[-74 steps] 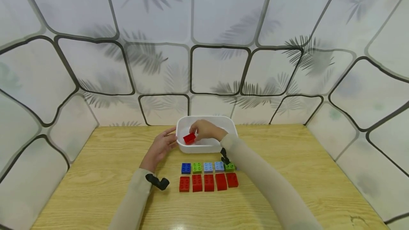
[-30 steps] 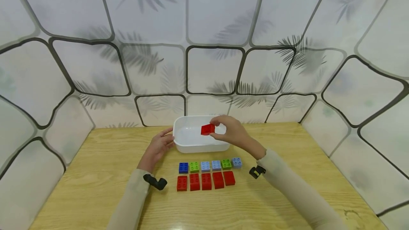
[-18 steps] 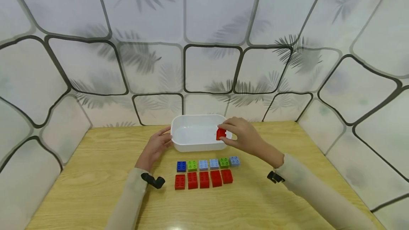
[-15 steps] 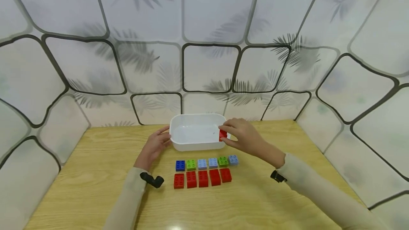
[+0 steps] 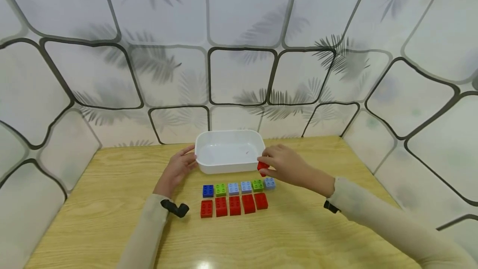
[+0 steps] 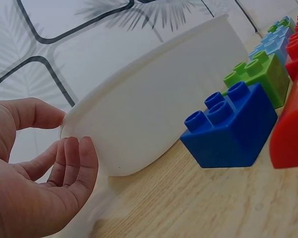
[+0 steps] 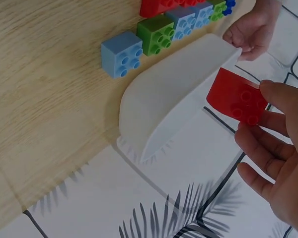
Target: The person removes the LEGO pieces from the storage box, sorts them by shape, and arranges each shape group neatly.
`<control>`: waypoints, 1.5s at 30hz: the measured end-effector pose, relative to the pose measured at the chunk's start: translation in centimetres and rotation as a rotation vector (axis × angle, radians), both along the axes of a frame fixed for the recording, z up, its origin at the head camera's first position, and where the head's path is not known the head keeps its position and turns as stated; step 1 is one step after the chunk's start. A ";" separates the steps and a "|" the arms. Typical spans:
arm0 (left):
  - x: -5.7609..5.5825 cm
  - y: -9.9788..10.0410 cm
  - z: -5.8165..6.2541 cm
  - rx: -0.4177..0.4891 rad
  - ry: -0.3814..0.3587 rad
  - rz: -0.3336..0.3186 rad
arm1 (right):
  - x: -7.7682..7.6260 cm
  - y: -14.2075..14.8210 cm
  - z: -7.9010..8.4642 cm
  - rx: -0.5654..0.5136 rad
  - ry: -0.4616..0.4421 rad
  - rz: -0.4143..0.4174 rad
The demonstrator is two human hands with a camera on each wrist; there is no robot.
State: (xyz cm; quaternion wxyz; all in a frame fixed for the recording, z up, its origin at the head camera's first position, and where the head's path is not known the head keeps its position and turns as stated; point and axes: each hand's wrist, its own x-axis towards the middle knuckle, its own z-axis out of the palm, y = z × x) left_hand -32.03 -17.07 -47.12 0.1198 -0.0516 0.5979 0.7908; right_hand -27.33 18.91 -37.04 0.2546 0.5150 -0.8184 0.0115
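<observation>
My right hand (image 5: 287, 165) pinches a red toy brick (image 7: 236, 96) between thumb and fingers, its studs showing in the right wrist view. In the head view that brick is at the near right corner of a white plastic tub (image 5: 228, 169). Bent fingertips of my left hand (image 5: 175, 173) rest against the tub's left end, close by its rim. In front of the tub runs a row of four-stud bricks: a dark blue brick (image 6: 228, 126), green bricks (image 5: 220, 189) and light blue bricks (image 5: 269, 183). Nearer to me lies a second row, of several red bricks (image 5: 235, 205).
Everything stands on a wooden tabletop (image 5: 239, 244). A pale wall covering (image 5: 239, 76) with dark outlines and leaf prints rises behind the tub and on both sides. Dark straps with small devices (image 5: 175, 209) sit around my wrists.
My right hand has lifted the red brick from inside the tub and carried it right and towards me, past the tub's near right corner. The left hand stays at the tub's left end.
</observation>
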 end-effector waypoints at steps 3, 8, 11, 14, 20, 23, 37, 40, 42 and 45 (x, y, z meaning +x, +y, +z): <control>0.0 0.0 -0.1 0.002 0.009 -0.005 | 0.3 0.2 -0.3 0.038 -0.037 -0.021; 0.0 -0.2 -0.2 -0.008 0.010 -0.004 | 0.6 0.7 -1.2 0.093 -0.076 -0.045; 0.0 -0.2 -0.2 -0.014 0.011 -0.008 | 0.7 1.0 -2.0 0.115 -0.107 -0.067; 0.1 -0.2 -0.1 -0.021 0.014 -0.009 | 0.6 1.4 -2.9 0.137 -0.146 -0.095; 0.1 0.0 0.0 -0.024 0.017 -0.012 | 0.6 1.7 -3.9 0.173 -0.228 -0.129; 0.0 0.0 0.0 -0.021 0.014 -0.006 | 0.6 1.7 -4.2 0.178 -0.232 -0.130; -0.2 -0.1 -0.2 0.005 0.025 -0.006 | 1.0 2.2 -5.4 0.152 -0.157 -0.107; -0.1 -0.1 -0.3 -0.003 0.043 -0.007 | 1.2 2.4 -5.7 0.132 -0.160 -0.116; 0.0 -0.2 -0.4 0.004 0.073 -0.014 | 1.4 2.5 -6.0 0.121 -0.165 -0.125; 0.3 -0.4 -0.5 0.047 0.124 -0.035 | 1.5 2.7 -6.3 0.104 -0.164 -0.138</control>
